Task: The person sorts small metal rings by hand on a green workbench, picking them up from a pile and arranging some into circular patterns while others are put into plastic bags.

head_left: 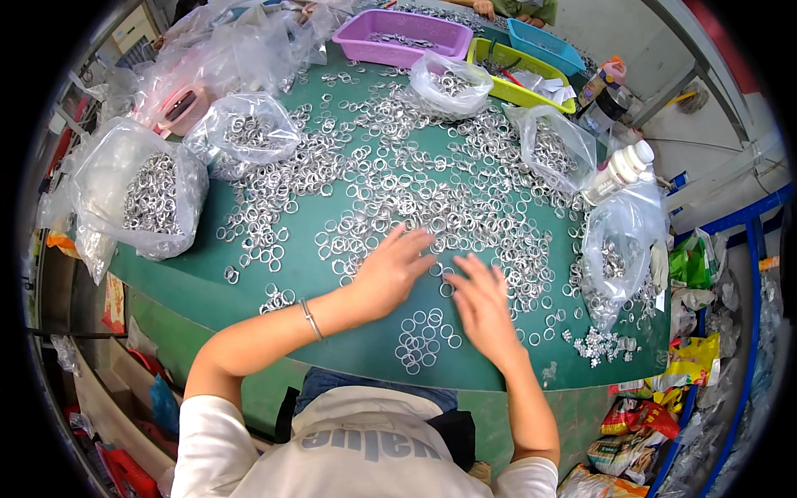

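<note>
Green table (249, 286), rounded near edge, crowded workshop floor around it. Surface covered from the centre to the far edge by a wide scatter of small metal rings (432, 191).

Left hand (390, 270) — flat, palm down, fingers spread wide, fingertips touching the near fringe of the scatter; nothing pinched that can be seen. Thin bracelet (311, 319) on the wrist.

Right hand (481, 307) — flat, palm down, fingers loosely open, lying on rings near the table's near edge; whether any ring sits under the palm cannot be told.

Small cluster of rings (423, 336) — between the two forearms, close to the near edge, apart from the main scatter.

Clear plastic bags of rings: large one at the left edge (145, 195), one behind it (245, 133), one toward the far edge (452, 83), two along the right edge (556, 149) (618, 253).

Far edge — purple basket (403, 35), yellow tray (519, 70), blue tray (544, 46). White bottle (618, 170) at the right edge.
</note>
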Motion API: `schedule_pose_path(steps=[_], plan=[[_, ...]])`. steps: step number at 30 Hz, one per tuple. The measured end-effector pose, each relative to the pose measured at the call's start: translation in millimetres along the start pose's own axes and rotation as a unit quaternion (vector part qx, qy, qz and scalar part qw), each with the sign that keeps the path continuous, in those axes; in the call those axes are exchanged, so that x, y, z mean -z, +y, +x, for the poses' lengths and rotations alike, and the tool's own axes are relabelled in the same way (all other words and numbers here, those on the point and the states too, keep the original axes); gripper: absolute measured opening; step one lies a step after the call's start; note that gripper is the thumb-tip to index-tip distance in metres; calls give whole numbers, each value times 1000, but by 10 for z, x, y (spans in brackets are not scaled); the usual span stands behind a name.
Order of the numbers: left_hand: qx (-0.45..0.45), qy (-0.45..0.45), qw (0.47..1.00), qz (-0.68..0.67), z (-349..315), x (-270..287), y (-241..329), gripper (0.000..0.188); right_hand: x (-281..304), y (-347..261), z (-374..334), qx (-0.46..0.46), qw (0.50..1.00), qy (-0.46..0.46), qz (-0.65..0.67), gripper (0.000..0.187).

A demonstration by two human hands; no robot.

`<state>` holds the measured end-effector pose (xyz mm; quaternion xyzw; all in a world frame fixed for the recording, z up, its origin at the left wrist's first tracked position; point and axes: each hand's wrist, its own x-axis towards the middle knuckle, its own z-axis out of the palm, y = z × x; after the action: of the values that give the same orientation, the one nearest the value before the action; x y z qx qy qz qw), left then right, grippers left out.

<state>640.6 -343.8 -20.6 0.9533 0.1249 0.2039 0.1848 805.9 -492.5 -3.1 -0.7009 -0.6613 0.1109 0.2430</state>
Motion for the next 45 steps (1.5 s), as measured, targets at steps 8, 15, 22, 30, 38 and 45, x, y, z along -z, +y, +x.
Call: schedule_pose_path(steps=[8, 15, 22, 30, 38, 45], plan=[[-117, -74, 987, 78, -73, -110, 8, 50, 18, 92, -205, -80, 973, 22, -213, 38], [-56, -51, 995, 65, -269, 94, -63, 46, 148, 51, 67, -72, 993, 66, -72, 35], [-47, -54, 997, 31, -113, -10, 39, 47, 107, 23, -21, -61, 988, -4, -144, 38], [-67, -98, 985, 122, 291, -148, 153, 53, 76, 219, 197, -38, 992, 110, -52, 28], [-81, -140, 985, -55, -12, -43, 174, 54, 117, 143, 22, -40, 996, 9, -79, 31], [-88, -111, 988, -58, -29, -118, 288, 53, 93, 206, 66, -4, 996, 20, -86, 23]])
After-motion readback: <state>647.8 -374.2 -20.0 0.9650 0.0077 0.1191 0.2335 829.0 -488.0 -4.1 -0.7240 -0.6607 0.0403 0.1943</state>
